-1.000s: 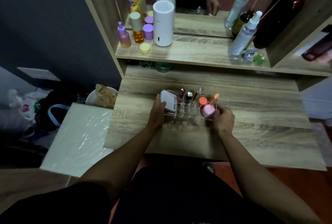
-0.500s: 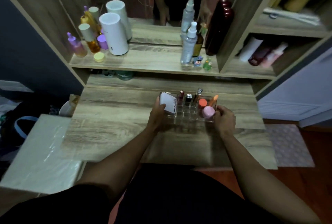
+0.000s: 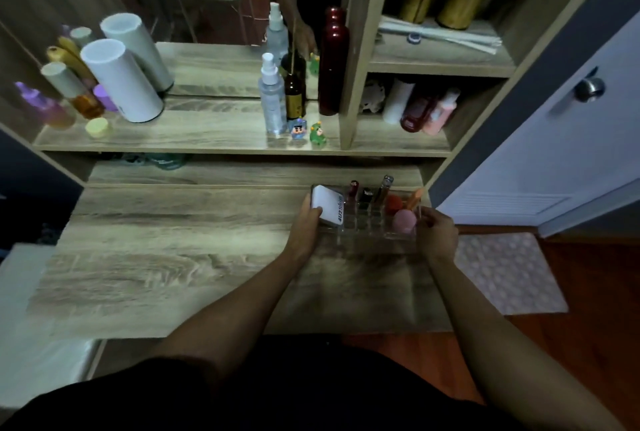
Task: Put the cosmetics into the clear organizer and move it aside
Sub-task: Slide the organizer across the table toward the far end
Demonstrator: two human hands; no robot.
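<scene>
Clear organizer (image 3: 367, 233), apparently gripped by both hands

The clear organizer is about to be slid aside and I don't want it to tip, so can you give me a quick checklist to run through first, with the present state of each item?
1. Both ends held: ok. The left hand grips one end of the clear organizer, the right hand the other.
2. Cosmetics inside: ok. The white compact, the pink sponge and the lipsticks sit in it.
3. Loose cosmetics left on the desk: ok, none seen.
4. Compact seated fully: cannot tell; it leans and sticks out above the rim.
5. Room at the right edge: not ok, the organizer is already near it.
</scene>
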